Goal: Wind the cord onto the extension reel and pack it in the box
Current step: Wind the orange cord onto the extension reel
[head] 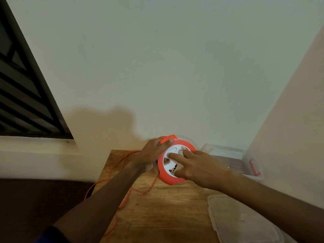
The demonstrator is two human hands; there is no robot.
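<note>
While your left hand [154, 151] is gripping the reel [175, 165] steady, your right hand [198, 168] is pressing straight fingers on its face, winding the cord [122, 162].

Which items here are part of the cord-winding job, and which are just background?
Job: reel, gripped by left hand, right hand on its face; loose cord; box; lid.

Background: table, window, wall.

Orange extension reel [172, 162] with white socket face, tilted up above the worktop. Thin orange cord [122, 165] trailed loose off the left edge. Clear plastic box [233, 158] stood open just right; lid [240, 220] lay nearer.
</note>
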